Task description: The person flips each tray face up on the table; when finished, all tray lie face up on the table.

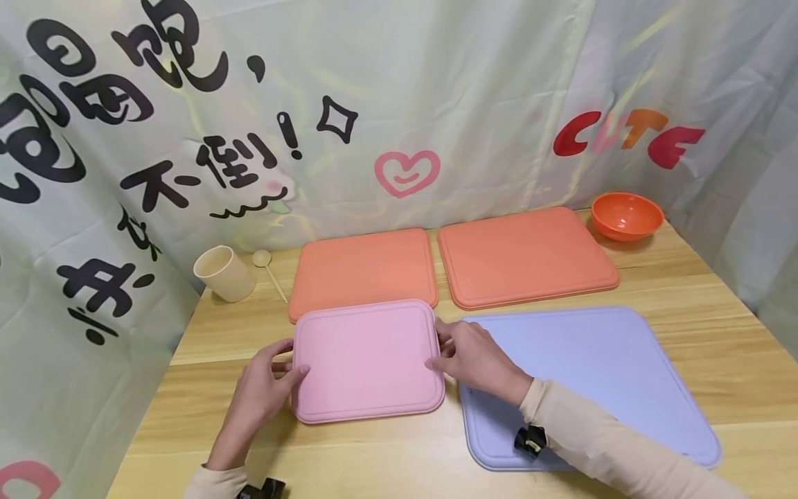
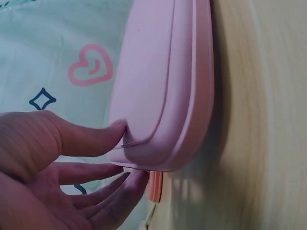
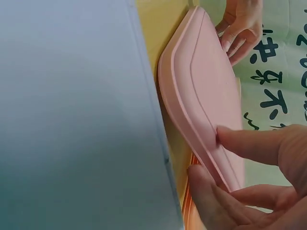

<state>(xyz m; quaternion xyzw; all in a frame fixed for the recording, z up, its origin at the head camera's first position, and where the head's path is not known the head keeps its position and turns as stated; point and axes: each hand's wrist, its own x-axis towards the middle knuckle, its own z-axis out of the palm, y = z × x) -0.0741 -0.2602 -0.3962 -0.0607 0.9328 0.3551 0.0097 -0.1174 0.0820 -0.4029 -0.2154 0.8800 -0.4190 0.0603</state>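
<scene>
Seen from the head, the pink board (image 1: pixel 368 360) hides part of the left orange board (image 1: pixel 364 270), and the right hand (image 1: pixel 476 357) and beige sleeve (image 1: pixel 598 426) cover some of the blue board (image 1: pixel 580 360). The right wrist view's left edge crops the blue board.

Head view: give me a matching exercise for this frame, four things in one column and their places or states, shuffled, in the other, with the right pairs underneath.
Things
1. Pink board
2. Blue board
3. Orange bowl
4. Beige spoon

Places or states
A. At the far right corner of the table
B. Partly covered from view by the right sleeve
C. Beside the beige cup
D. Held at its edges by the left hand and the right hand

Right pairs: 1-D, 2-B, 3-A, 4-C
</scene>
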